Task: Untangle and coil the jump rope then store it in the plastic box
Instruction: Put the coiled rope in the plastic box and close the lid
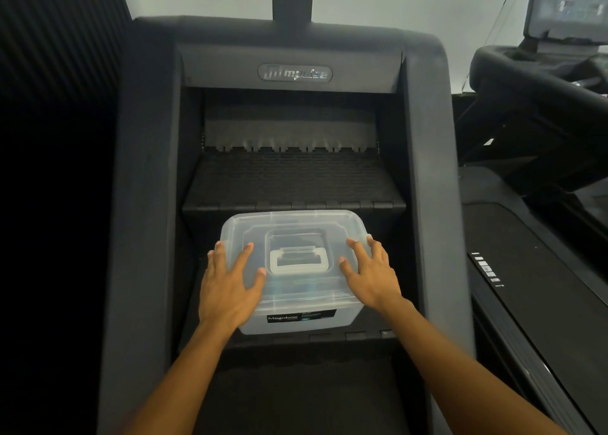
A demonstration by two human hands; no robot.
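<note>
Your clear plastic box (296, 306) sits on a lower step (358, 336) of the black stair-climber machine (424, 171), its translucent lid (292, 227) on and the white handle (298, 261) folded flat in the middle. Your left hand (227, 289) lies flat on the lid's left side, fingers spread and gripping nothing. Your right hand (371, 275) lies the same way on the right side, fingertips at the rim. You cannot make out the jump rope through the cloudy plastic
</note>
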